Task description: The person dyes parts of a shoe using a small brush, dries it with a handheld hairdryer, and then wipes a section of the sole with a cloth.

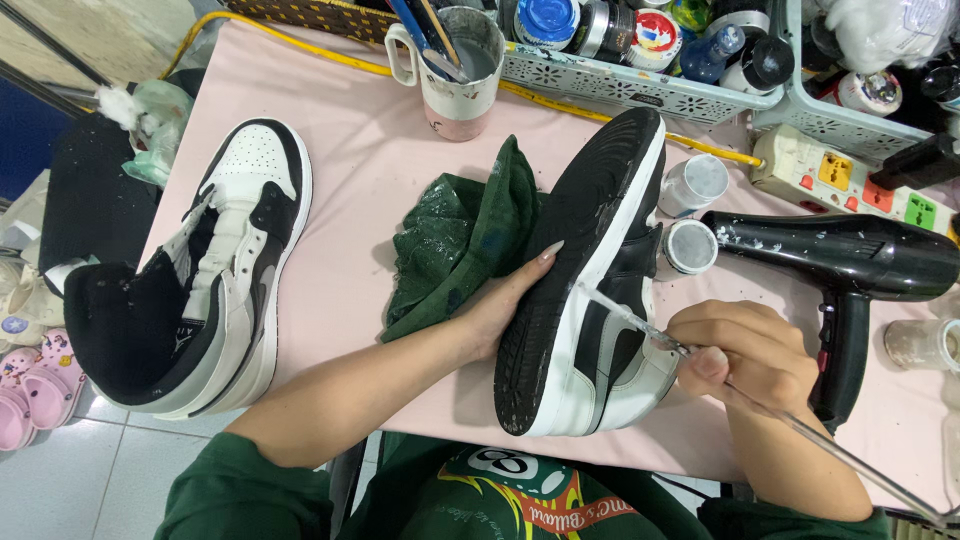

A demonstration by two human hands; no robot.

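Note:
A black, white and grey high-top sneaker [585, 290] stands tipped on its side on the pink table, its black sole facing left. My left hand [505, 300] steadies it against the sole, fingers spread along the rubber. My right hand [745, 355] grips a thin clear-handled paintbrush [640, 325] whose tip touches the white midsole edge. Beside the shoe lies a crumpled dark green cloth [460, 240], just under my left fingers. The matching sneaker [215, 270] lies at the left edge of the table.
A black hair dryer [850, 265] lies at right, next to two small white paint jars [690, 215]. A mug with brushes [455, 65], white baskets of paint pots [640, 60] and a power strip [850, 180] line the back. Pink clogs [30, 390] sit on the floor.

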